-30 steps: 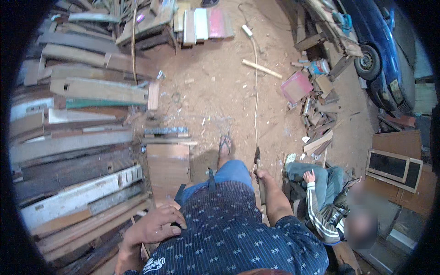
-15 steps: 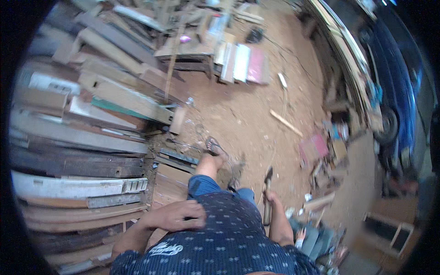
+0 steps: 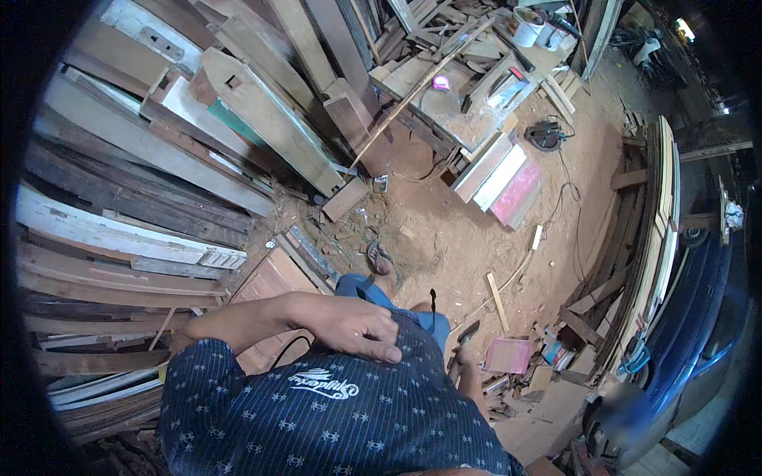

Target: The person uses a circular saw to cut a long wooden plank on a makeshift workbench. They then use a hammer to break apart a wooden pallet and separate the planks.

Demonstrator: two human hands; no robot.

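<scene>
My left hand (image 3: 361,327) is in front of my dark patterned shirt (image 3: 333,397). Its fingers are loosely curled, with nothing visible in them; the palm is hidden. At my right side, my right hand (image 3: 467,355) is closed round a hand tool (image 3: 469,332) with a dark, blade-like end pointing forward. My shirt and forearm hide part of its handle, so its exact kind does not show. One sandalled foot (image 3: 381,260) rests on the sandy floor just ahead of me.
Stacked timber (image 3: 119,214) fills the left side. Ahead stands a cluttered workbench (image 3: 432,107) with boards (image 3: 496,178) leaning on it. A power tool (image 3: 544,135) and its cord lie beyond. Long planks (image 3: 663,206) and a blue car (image 3: 683,317) are at right, near a pink box (image 3: 509,355).
My view has swung, so the workbench and boards now appear farther right and lower. My left hand remains before my shirt, and the tool stays in my right hand.
</scene>
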